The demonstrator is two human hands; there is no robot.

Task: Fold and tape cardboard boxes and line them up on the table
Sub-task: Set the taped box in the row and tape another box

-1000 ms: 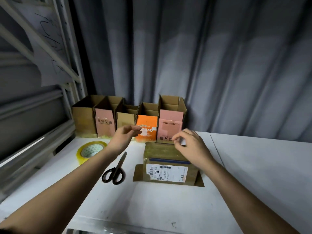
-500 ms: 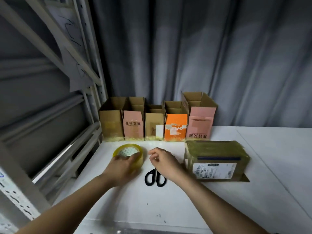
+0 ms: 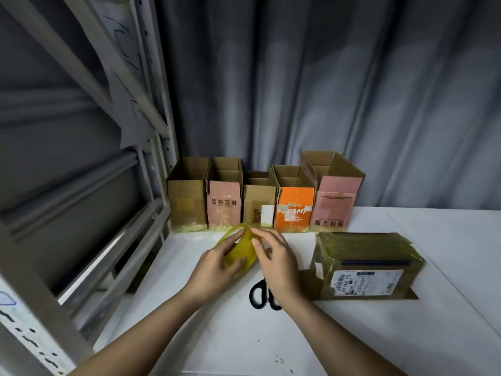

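Head view: your left hand (image 3: pixel 214 270) gripped the yellow tape roll (image 3: pixel 240 253) from below, lifted off the white table (image 3: pixel 406 335), while your right hand (image 3: pixel 273 261) pinched at the roll's upper edge with thumb and forefinger curled. The taped box (image 3: pixel 366 267) lay on its side just right of your hands, near the five open boxes (image 3: pixel 260 196) lined along the curtain. Black scissors (image 3: pixel 261 295) rested beneath your right wrist.
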